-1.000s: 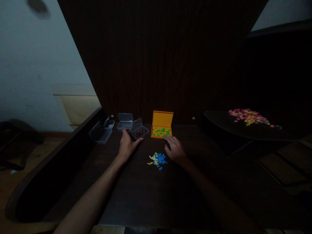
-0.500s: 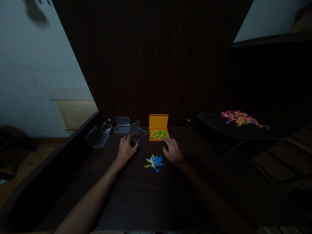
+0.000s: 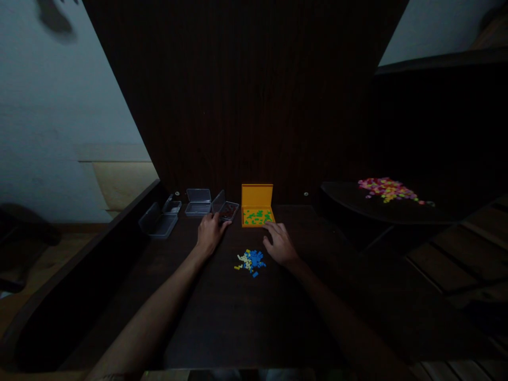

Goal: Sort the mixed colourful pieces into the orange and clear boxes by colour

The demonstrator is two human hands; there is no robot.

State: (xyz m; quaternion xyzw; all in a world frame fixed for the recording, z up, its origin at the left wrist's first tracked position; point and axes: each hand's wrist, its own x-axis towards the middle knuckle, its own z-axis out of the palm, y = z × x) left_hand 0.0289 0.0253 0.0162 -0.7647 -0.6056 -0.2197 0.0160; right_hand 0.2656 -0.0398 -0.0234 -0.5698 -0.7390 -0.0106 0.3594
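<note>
My left hand is at the near left corner of a clear plastic box holding small brown pieces. Its fingers curl on that corner and the thumb lies along the front edge; the box's lid stands raised. My right hand rests with fingers apart, their tips at the front right edge of an open yellow box. Small green bricks lie spread inside that yellow box. Between my hands, nearer to me, is a loose pile of blue bricks mixed with cream and yellow bricks.
Farther left stand open clear boxes: one at the back, a larger one and a small one. A heap of pink, red and yellow pieces lies on a dark side shelf. A tall dark panel rises behind.
My left hand has moved right and forward along the clear box of brown pieces, and that box has turned straighter. My right hand has stayed by the yellow box.
</note>
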